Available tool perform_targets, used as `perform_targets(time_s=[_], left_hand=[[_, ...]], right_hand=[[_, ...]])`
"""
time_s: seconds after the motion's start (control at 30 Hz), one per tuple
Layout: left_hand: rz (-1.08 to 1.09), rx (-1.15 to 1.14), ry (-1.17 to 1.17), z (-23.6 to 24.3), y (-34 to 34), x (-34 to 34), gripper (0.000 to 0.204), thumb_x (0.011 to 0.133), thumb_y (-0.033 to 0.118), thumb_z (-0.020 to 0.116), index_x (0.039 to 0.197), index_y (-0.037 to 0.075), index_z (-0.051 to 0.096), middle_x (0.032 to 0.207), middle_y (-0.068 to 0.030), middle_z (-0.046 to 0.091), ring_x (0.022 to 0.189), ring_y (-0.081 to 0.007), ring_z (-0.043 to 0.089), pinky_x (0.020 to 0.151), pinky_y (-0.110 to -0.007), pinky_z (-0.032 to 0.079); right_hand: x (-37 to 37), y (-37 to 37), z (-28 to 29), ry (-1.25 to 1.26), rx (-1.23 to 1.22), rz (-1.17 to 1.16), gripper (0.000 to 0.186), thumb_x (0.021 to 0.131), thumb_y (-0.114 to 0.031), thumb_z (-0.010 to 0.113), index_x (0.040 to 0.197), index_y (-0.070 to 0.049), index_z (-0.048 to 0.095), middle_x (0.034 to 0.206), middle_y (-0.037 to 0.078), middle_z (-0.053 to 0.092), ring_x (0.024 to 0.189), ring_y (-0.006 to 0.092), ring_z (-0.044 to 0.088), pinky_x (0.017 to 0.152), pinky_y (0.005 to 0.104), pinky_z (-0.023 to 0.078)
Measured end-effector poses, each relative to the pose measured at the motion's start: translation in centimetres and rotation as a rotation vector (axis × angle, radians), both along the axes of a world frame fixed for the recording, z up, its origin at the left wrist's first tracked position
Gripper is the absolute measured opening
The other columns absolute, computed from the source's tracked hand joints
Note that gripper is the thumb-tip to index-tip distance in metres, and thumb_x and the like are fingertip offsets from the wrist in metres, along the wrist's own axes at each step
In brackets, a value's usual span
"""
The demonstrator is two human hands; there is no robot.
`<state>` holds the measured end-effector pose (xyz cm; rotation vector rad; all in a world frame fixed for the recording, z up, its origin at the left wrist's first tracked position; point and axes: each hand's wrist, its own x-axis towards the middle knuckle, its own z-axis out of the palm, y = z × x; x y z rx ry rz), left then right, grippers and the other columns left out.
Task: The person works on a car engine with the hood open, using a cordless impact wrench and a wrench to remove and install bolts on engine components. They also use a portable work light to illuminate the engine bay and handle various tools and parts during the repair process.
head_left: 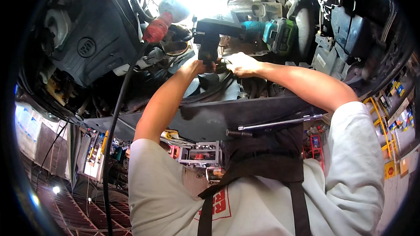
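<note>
My two hands meet over the middle of an open engine bay. My left hand (197, 66) has its fingers curled at the lower end of a black, blocky part (209, 46), which hides most of them. Just right of it, my right hand (243, 64) is closed with the thumb side toward the left hand. A small shiny metal piece (225, 61) shows at its fingertips; its kind is unclear. Beyond my right hand lies a teal cordless power tool (253, 27) with a green and black battery (281, 36).
A bright work lamp with a red grip (157, 28) hangs at upper left, its black cable (114, 122) running down. The dark engine cover (89, 39) is on the left. A long chrome ratchet (280, 123) and a dark socket (239, 133) lie along the near edge.
</note>
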<state>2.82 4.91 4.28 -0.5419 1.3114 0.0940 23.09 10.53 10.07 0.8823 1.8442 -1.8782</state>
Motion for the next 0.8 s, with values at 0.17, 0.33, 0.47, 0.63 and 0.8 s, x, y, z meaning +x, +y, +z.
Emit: perform_targets(time_s=[0.17, 0.33, 0.47, 0.63, 0.8], left_hand=[[0.018, 0.267, -0.053, 0.1, -0.3, 0.3, 0.016, 0.083, 0.017, 0.063, 0.072, 0.008, 0.054, 0.054, 0.0004, 0.042, 0.044, -0.0091, 0.039, 0.04, -0.025, 0.033], [-0.277, 0.455, -0.121, -1.5, -2.9, -1.3, 0.012, 0.084, 0.02, 0.06, 0.08, 0.01, 0.054, 0.063, 0.0022, 0.041, 0.054, -0.0088, 0.04, 0.05, -0.025, 0.033], [-0.369, 0.377, -0.222, 0.9, -0.6, -1.5, 0.014, 0.085, 0.018, 0.05, 0.096, 0.01, 0.054, 0.076, 0.0041, 0.042, 0.071, -0.009, 0.046, 0.07, -0.027, 0.04], [-0.233, 0.321, -0.359, -2.7, -3.0, -4.1, 0.003, 0.088, 0.008, 0.041, 0.085, 0.007, 0.042, 0.072, -0.0009, 0.033, 0.074, -0.0146, 0.04, 0.1, -0.044, 0.031], [-0.5, 0.266, -0.264, 0.9, 0.7, -1.5, 0.012, 0.091, 0.003, 0.035, 0.083, 0.001, 0.043, 0.069, -0.0027, 0.038, 0.066, -0.0134, 0.04, 0.105, -0.049, 0.031]], right_hand=[[-0.9, 1.6, 2.7, -0.235, -0.009, 0.203, 0.03, 0.08, -0.009, 0.049, 0.108, -0.004, 0.06, 0.103, 0.017, 0.064, 0.093, 0.0319, 0.064, 0.075, 0.042, 0.052], [-1.0, 1.2, 2.2, -0.182, 0.125, 0.24, 0.023, 0.077, -0.009, 0.052, 0.096, -0.002, 0.063, 0.091, 0.016, 0.066, 0.084, 0.0313, 0.066, 0.069, 0.0413, 0.053], [-1.1, 1.3, 2.1, -0.187, 0.161, 0.309, 0.019, 0.076, -0.012, 0.053, 0.088, -0.003, 0.065, 0.085, 0.016, 0.067, 0.079, 0.0295, 0.067, 0.067, 0.0401, 0.052], [-1.4, 1.7, 2.3, -0.198, 0.235, 0.346, 0.016, 0.073, -0.014, 0.06, 0.085, -0.007, 0.068, 0.086, 0.012, 0.068, 0.079, 0.0265, 0.067, 0.067, 0.0388, 0.052], [2.3, 1.6, -1.4, 0.022, 0.201, 0.121, 0.027, 0.083, -0.029, 0.052, 0.096, -0.007, 0.061, 0.097, 0.017, 0.063, 0.089, 0.0324, 0.062, 0.079, 0.0402, 0.05]])
